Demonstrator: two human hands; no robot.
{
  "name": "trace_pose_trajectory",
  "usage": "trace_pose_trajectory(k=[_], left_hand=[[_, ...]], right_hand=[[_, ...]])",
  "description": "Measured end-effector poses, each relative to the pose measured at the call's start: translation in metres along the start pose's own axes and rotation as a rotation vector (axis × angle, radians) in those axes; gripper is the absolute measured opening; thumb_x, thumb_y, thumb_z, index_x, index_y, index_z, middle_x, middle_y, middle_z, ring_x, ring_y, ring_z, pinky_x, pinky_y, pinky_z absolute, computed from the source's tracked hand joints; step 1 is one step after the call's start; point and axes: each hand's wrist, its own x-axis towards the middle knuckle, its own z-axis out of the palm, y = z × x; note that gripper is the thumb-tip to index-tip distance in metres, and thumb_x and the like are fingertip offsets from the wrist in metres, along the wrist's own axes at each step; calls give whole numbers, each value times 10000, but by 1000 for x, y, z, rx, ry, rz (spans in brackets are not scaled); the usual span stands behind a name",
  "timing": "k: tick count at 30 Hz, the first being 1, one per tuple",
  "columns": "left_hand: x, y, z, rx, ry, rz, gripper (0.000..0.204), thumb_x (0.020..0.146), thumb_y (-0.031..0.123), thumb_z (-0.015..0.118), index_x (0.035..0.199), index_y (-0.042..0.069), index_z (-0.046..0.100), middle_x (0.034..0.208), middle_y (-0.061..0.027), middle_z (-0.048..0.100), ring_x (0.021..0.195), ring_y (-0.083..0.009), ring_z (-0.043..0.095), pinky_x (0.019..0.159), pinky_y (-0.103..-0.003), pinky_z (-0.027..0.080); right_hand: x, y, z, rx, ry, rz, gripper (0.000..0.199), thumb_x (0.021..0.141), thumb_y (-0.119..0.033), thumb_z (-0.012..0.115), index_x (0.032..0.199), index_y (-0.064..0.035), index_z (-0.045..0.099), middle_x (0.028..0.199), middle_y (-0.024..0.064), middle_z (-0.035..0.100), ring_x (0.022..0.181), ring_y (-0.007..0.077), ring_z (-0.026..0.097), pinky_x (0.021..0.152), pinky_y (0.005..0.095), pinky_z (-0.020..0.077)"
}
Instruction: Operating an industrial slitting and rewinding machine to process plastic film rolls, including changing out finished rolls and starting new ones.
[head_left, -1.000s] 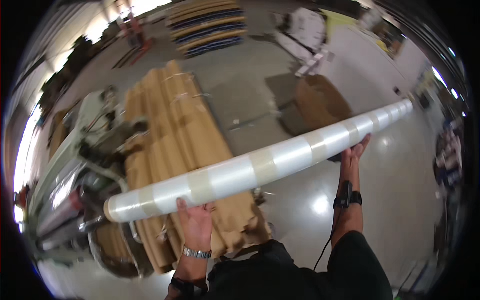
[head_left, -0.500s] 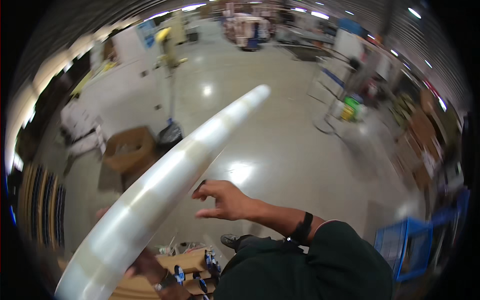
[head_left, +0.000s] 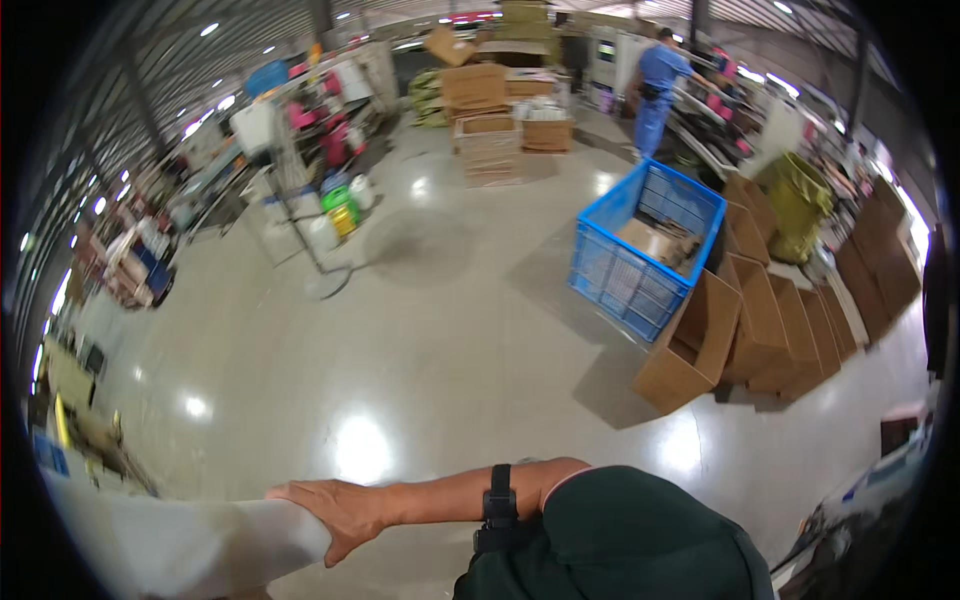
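Observation:
A long, thick whitish roll (head_left: 170, 545) crosses the lower left corner of the view, with most of its length out of frame. My right hand (head_left: 335, 512) reaches across my body and cups over the roll's near end, palm and fingers wrapped on it. A black watch band (head_left: 497, 500) sits on that wrist, and a dark green sleeve (head_left: 620, 540) covers the upper arm. My left hand is out of sight.
On the shiny concrete floor stand a blue mesh crate (head_left: 645, 250), a row of open cardboard boxes (head_left: 760, 320) and a green bin (head_left: 795, 205). Stacked cartons (head_left: 490, 120) and a person in blue (head_left: 655, 85) are at the back. A wire cart with containers (head_left: 320, 205) is on the left.
The view has swung round to another part of the hall. The roll now lies low at the left, and my right hand has gone from spread beside it to cupping its end.

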Motion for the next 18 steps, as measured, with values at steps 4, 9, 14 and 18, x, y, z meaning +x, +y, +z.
trace_pose_trajectory(k=[4,9,14,18], left_hand=[[-28,2,167,-315,-343,-330,917,742,415,635,1437,1,205,1473,-169,256,1311,-279,352,1078,-367,308],[-154,15,406,-255,-828,61,966,716,346,613,1459,-11,111,1509,-187,157,1368,-289,244,1089,-403,250],[-322,-75,375,26,-1439,-157,823,776,257,657,1419,-24,228,1347,-279,403,1224,-380,441,995,-408,400],[-309,-62,369,372,-1669,-412,760,784,277,650,1394,6,287,1320,-255,440,1206,-370,462,983,-405,403]], right_hand=[[-68,18,-95,1,182,143,1008,546,-207,825,1368,-47,264,1270,182,451,1165,354,457,970,406,404],[-187,57,-236,333,480,203,923,621,-274,791,1364,-31,299,1268,129,491,1164,243,481,1003,371,378],[-295,75,-374,684,866,180,667,762,-265,709,1309,-18,419,1241,107,531,1147,192,494,961,351,421],[-357,164,-441,969,1164,355,479,829,-226,632,1220,17,502,1149,114,594,1061,205,567,931,356,457]])
